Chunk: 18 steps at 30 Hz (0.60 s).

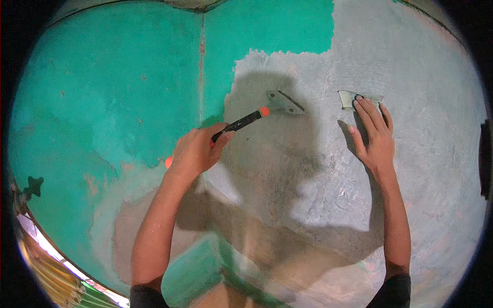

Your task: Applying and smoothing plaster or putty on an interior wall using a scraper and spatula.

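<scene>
My left hand (197,149) is wrapped round the black-and-orange handle of a scraper (246,121). Its wide head, with two round fasteners and a dark blade edge, is tilted against the grey wall area. Farther right, my right hand (377,138) has its fingers laid over a small flat rectangular piece (347,99), pressing it to the wall. That piece has a pale left end and a greyish rest; my fingers cover part of it, and its kind is unclear. The thumb sits apart, below it.
Green paint (128,77) covers the wall's left and upper part, with a ragged edge against the bare grey surface (431,128). A vertical corner line (201,66) runs down the green part. Below is a green-edged ledge (195,267); yellow-and-green fabric (56,267) hangs at lower left.
</scene>
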{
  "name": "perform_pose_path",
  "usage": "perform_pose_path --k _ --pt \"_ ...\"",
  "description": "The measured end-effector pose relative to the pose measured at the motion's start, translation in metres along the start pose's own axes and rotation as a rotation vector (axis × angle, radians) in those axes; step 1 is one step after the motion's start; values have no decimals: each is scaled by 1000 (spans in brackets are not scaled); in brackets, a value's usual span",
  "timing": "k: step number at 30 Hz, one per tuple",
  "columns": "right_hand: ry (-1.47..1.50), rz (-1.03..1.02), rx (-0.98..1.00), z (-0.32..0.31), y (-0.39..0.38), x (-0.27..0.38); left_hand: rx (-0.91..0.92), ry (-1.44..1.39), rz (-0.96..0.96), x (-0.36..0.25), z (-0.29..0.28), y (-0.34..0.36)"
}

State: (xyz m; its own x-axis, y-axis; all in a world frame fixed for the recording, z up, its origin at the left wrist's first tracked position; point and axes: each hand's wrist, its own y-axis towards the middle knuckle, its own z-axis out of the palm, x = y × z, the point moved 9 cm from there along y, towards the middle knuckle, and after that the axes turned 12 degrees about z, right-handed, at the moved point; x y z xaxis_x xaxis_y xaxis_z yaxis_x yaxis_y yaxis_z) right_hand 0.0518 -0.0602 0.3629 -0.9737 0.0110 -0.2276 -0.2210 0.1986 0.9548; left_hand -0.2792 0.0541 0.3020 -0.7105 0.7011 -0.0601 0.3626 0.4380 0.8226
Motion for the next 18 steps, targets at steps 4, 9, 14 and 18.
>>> perform_pose_path --k 4,9,14,18 --pt "-2 18 12 0 0 0 29 -46 -66 3 8 -5" --pt "4 6 11 0 1 0 -9 -76 -63 1 12 -8" --pt "-27 17 6 0 0 1 -11 -141 -94 4 22 -13" --pt "6 17 2 -3 1 2 -94 -133 -24 1 22 -6"
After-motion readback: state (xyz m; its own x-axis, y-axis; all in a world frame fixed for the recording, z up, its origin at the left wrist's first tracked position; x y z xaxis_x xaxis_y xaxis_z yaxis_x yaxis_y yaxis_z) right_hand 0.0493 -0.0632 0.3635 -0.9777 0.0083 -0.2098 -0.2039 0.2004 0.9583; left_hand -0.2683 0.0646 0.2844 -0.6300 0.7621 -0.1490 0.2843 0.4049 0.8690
